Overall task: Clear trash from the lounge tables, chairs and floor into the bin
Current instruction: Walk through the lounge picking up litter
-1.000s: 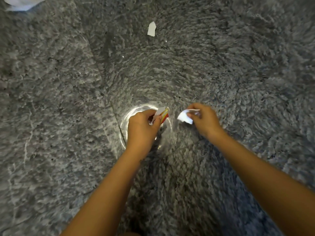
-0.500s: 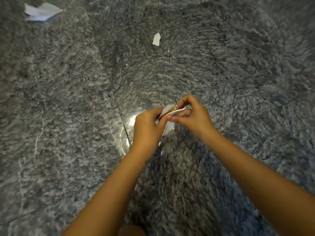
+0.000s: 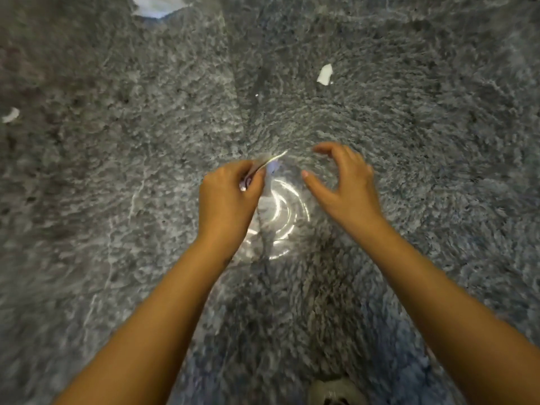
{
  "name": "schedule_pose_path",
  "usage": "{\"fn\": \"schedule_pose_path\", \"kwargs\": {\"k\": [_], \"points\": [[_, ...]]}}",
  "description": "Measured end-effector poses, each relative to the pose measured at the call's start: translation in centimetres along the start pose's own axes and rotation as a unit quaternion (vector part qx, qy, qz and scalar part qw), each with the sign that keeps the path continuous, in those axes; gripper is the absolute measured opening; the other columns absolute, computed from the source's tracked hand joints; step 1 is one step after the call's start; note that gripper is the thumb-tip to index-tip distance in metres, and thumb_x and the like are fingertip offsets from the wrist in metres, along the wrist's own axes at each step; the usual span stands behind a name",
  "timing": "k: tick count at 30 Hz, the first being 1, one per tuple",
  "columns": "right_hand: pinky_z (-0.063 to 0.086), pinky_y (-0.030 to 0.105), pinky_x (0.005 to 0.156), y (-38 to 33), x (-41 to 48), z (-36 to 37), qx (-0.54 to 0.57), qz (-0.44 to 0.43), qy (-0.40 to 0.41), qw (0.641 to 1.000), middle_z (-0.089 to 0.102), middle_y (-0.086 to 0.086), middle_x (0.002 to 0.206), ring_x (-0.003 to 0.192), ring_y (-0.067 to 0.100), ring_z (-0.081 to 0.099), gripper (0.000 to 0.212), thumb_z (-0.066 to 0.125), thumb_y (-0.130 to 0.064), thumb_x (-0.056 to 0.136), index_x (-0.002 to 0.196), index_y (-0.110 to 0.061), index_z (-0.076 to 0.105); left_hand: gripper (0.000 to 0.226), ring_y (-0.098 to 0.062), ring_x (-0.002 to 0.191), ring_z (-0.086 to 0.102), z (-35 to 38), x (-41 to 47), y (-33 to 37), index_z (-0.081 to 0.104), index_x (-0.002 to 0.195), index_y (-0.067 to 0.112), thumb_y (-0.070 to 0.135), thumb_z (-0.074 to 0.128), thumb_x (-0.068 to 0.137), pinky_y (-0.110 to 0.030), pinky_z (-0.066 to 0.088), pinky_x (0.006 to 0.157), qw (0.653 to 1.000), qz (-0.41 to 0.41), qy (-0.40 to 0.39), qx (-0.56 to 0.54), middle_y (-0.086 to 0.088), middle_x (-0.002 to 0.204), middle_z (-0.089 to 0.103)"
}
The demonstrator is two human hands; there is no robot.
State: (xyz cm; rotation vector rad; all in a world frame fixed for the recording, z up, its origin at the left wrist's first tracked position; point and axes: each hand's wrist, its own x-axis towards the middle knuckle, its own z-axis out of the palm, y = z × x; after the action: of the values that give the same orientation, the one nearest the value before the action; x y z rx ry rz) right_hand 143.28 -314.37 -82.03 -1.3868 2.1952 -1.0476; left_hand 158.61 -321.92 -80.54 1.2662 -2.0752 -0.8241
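My left hand point(image 3: 229, 200) pinches a few paper scraps point(image 3: 264, 162) over the grey stone floor point(image 3: 117, 229), and my right hand point(image 3: 347, 191) hovers just beside it, fingers spread, holding nothing. More trash lies on the floor well apart: a torn white piece point(image 3: 325, 74) ahead, a crumpled sheet point(image 3: 157, 5) at the top edge, a small bit point(image 3: 11, 115) far left

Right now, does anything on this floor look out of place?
Yes: three white paper scraps litter the grey stone floor: a large crumpled piece ahead left, a small torn piece ahead right, and a tiny bit at the left edge. The left grip holds collected scraps.
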Motion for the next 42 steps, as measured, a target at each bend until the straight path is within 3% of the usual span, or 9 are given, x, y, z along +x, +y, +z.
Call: {"fn": "schedule_pose_path", "kwargs": {"k": [3, 6, 13, 17, 19, 23, 32, 37, 42], "points": [[0.024, 0.031, 0.097, -6.5, 0.4, -1.6, -0.02, -0.028, -0.03, 0.999, 0.057, 0.0, 0.121, 0.115, 0.021, 0.048, 0.037, 0.062, -0.031, 0.086, 0.119, -0.014, 0.054, 0.043, -0.006, 0.05, 0.039, -6.2, -1.0, 2.5, 0.045, 0.053, 0.023, 0.042, 0.06, 0.088, -0.015, 0.028, 0.048, 0.999, -0.031, 0.018, 0.012, 0.011, 0.045, 0.036], [0.023, 0.03, 0.096, -13.7, 1.3, -4.6, -0.053, -0.081, -0.073, 0.993, 0.056, 0.001, 0.121, 0.115, 0.021, 0.047, 0.04, 0.061, -0.032, 0.087, 0.122, -0.014, 0.054, 0.045, -0.007, 0.05, 0.037, -13.1, -1.5, 5.9, 0.046, 0.055, 0.012, 0.035, 0.061, 0.089, -0.016, 0.025, 0.046, 0.995, -0.071, 0.046, 0.044, 0.009, 0.045, 0.032], [0.019, 0.03, 0.097, -35.1, 4.4, -16.1, -0.065, -0.201, -0.164, 0.964, 0.054, 0.001, 0.122, 0.117, 0.022, 0.044, 0.047, 0.057, -0.037, 0.088, 0.13, -0.016, 0.047, 0.047, -0.009, 0.044, 0.029, -33.9, -0.6, 20.3, 0.03, 0.052, 0.02, 0.022, 0.061, 0.087, -0.025, 0.017, 0.046, 0.975, -0.174, 0.118, 0.075, 0.005, 0.044, 0.024], [0.018, 0.031, 0.098, -48.2, 6.1, -21.9, -0.062, -0.264, -0.223, 0.936, 0.052, -0.001, 0.124, 0.119, 0.021, 0.041, 0.049, 0.051, -0.043, 0.09, 0.133, -0.021, 0.042, 0.043, -0.009, 0.045, 0.032, -46.6, -1.0, 28.6, 0.039, 0.051, 0.019, 0.024, 0.059, 0.088, -0.024, 0.02, 0.046, 0.954, -0.225, 0.181, 0.084, 0.005, 0.043, 0.031], [0.02, 0.034, 0.099, -54.1, 6.9, -23.8, -0.061, -0.295, -0.25, 0.92, 0.051, -0.002, 0.126, 0.12, 0.02, 0.041, 0.049, 0.049, -0.045, 0.09, 0.133, -0.022, 0.041, 0.033, -0.011, 0.049, 0.042, -52.6, -1.4, 31.7, 0.054, 0.057, 0.015, 0.024, 0.059, 0.088, -0.029, 0.028, 0.049, 0.943, -0.238, 0.208, 0.107, 0.005, 0.048, 0.044], [0.024, 0.036, 0.097, -63.5, 7.9, -25.0, -0.074, -0.376, -0.274, 0.882, 0.049, -0.001, 0.131, 0.122, 0.022, 0.04, 0.049, 0.048, -0.045, 0.091, 0.133, -0.022, 0.041, 0.028, -0.022, 0.057, 0.054, -62.3, -2.8, 35.2, 0.065, 0.07, 0.005, 0.023, 0.058, 0.089, -0.028, 0.031, 0.05, 0.915, -0.245, 0.276, 0.164, -0.01, 0.06, 0.059], [0.028, 0.042, 0.1, -75.4, 7.5, -18.7, -0.05, -0.448, -0.323, 0.832, 0.052, 0.001, 0.128, 0.121, 0.023, 0.043, 0.046, 0.05, -0.045, 0.09, 0.13, -0.022, 0.044, 0.034, -0.008, 0.045, 0.031, -72.2, -7.2, 33.5, 0.05, 0.055, 0.013, 0.025, 0.058, 0.087, -0.033, 0.022, 0.047, 0.829, -0.313, 0.418, 0.201, 0.003, 0.044, 0.035], [0.029, 0.042, 0.098, -78.7, 7.8, -11.5, -0.08, -0.489, -0.366, 0.788, 0.051, 0.0, 0.128, 0.121, 0.023, 0.043, 0.046, 0.05, -0.046, 0.09, 0.129, -0.023, 0.043, 0.033, -0.009, 0.043, 0.032, -74.6, -7.8, 27.4, 0.05, 0.055, 0.015, 0.022, 0.059, 0.086, -0.026, 0.019, 0.044, 0.79, -0.369, 0.449, 0.195, 0.002, 0.044, 0.037], [0.03, 0.043, 0.099, -82.0, 9.8, -1.7, -0.113, -0.518, -0.401, 0.747, 0.05, -0.001, 0.129, 0.121, 0.021, 0.042, 0.046, 0.049, -0.045, 0.091, 0.13, -0.023, 0.042, 0.035, -0.01, 0.045, 0.032, -77.0, -5.5, 18.2, 0.056, 0.059, 0.01, 0.032, 0.057, 0.086, -0.025, 0.019, 0.044, 0.777, -0.398, 0.458, 0.168, 0.004, 0.045, 0.037]]}}
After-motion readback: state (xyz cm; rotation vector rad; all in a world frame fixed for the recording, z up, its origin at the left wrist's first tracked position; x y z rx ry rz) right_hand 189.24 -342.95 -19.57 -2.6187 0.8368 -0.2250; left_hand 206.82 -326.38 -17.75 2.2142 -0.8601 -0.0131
